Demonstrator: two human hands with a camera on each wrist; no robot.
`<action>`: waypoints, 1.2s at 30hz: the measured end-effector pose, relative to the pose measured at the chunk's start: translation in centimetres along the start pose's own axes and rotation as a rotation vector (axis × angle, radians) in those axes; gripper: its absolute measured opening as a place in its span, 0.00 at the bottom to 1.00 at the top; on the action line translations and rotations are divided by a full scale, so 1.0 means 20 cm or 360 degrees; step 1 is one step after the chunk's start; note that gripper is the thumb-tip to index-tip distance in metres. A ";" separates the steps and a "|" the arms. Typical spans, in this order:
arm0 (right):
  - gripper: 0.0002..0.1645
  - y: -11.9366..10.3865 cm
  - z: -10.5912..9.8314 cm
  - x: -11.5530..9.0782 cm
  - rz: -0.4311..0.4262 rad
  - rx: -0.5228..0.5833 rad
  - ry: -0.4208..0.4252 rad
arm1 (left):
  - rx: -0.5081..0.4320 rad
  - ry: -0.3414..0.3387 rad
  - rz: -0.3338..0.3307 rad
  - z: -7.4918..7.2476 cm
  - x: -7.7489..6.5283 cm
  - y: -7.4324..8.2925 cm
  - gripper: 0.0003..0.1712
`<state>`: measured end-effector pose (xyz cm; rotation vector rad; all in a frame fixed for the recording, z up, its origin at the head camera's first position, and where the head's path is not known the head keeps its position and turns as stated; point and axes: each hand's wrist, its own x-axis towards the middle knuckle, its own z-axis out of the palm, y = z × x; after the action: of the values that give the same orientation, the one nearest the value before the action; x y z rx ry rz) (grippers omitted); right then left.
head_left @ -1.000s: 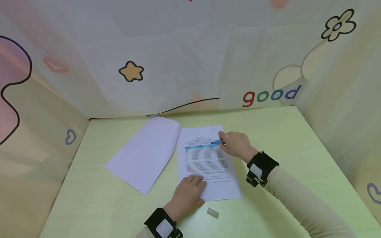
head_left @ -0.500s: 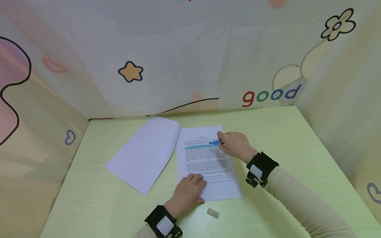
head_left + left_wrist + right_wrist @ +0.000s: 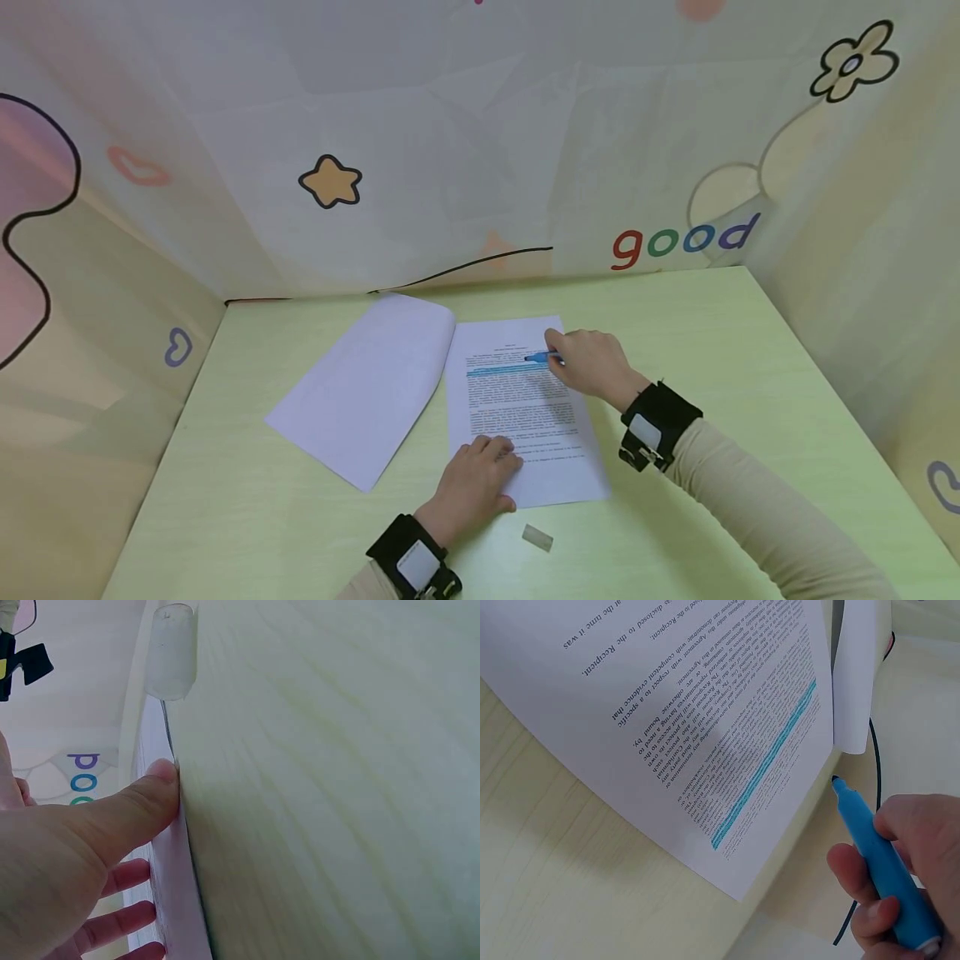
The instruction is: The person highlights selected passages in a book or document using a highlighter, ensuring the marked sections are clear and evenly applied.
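A printed sheet (image 3: 558,479) lies on the table, with a blue highlighted band (image 3: 498,370) across its upper text. My right hand (image 3: 594,363) grips a blue highlighter (image 3: 885,862) between thumb and fingers. Its uncapped dark tip points left, over the upper lines in the head view and clear of the paper in the right wrist view. My left hand (image 3: 474,487) rests on the sheet's lower left part, fingers relaxed. In the left wrist view its thumb (image 3: 154,791) lies along the paper's bottom edge.
Left of the printed sheet, a blank-faced page (image 3: 360,396) lies slanted, its upper right corner curling up. A small greyish translucent piece (image 3: 537,537) sits just below the sheet, near my left thumb. A patterned curtain (image 3: 450,150) hangs along the table's back edge.
My right hand has shifted slightly left with the highlighter, whose tip has moved a little left over the text. My left hand stays on the sheet, barely shifted.
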<state>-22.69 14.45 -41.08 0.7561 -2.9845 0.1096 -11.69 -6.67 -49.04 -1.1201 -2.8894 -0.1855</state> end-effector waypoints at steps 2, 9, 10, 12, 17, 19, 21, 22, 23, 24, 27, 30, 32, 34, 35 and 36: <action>0.07 0.00 0.00 0.00 0.0004 -0.0002 -0.0001 | -0.0016 0.0005 -0.0001 0.00 0.00 0.00 0.28; 0.06 0.00 -0.01 0.00 0.0011 0.0003 -0.0002 | -0.0031 0.0016 0.0008 0.01 0.02 -0.02 0.27; 0.06 0.00 -0.01 0.00 0.0012 0.0002 0.0001 | -0.0041 0.0015 0.0004 0.01 0.02 -0.03 0.27; 0.07 0.00 -0.01 0.00 0.0014 0.0002 0.0008 | -0.0072 0.0006 -0.0004 0.01 0.02 -0.03 0.26; 0.07 0.01 -0.01 0.01 -0.0001 -0.0006 0.0043 | -0.0107 0.0016 -0.0012 0.00 0.02 -0.03 0.23; 0.07 0.01 0.00 0.01 -0.0009 -0.0009 0.0062 | -0.0103 0.0041 -0.0004 -0.01 0.03 -0.03 0.22; 0.07 0.01 0.00 0.01 -0.0011 -0.0009 0.0065 | -0.0099 0.0066 0.0004 -0.01 0.03 -0.03 0.21; 0.07 0.01 0.00 0.01 -0.0010 -0.0007 0.0066 | -0.0098 0.0078 0.0008 -0.01 0.03 -0.03 0.20; 0.06 0.02 0.00 0.01 -0.0010 -0.0008 0.0066 | -0.0094 0.0084 0.0010 -0.01 0.04 -0.03 0.20; 0.06 0.02 -0.01 0.01 -0.0009 -0.0008 0.0066 | -0.0089 0.0096 0.0012 -0.01 0.04 -0.03 0.19; 0.06 0.02 -0.01 0.00 -0.0001 -0.0009 0.0065 | -0.0062 0.0095 0.0015 -0.01 0.04 -0.03 0.17; 0.07 0.03 -0.01 0.00 0.0006 -0.0015 0.0060 | -0.0031 0.0090 0.0015 -0.01 0.05 -0.03 0.14; 0.07 0.04 -0.01 0.00 0.0011 -0.0014 0.0057 | -0.0014 0.0097 0.0020 -0.02 0.05 -0.03 0.13; 0.07 0.04 -0.01 0.00 0.0014 -0.0011 0.0058 | 0.0002 0.0125 0.0034 -0.02 0.05 -0.03 0.12; 0.07 0.05 -0.02 0.00 0.0016 -0.0007 0.0059 | 0.0007 0.0145 0.0043 -0.02 0.05 -0.03 0.12; 0.07 0.05 -0.02 0.00 0.0018 -0.0004 0.0059 | 0.0018 0.0169 0.0052 -0.02 0.05 -0.03 0.11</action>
<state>-23.11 15.35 -40.75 0.7284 -2.9538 0.1195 -12.86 -6.49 -48.72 -1.1191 -2.7742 -0.2199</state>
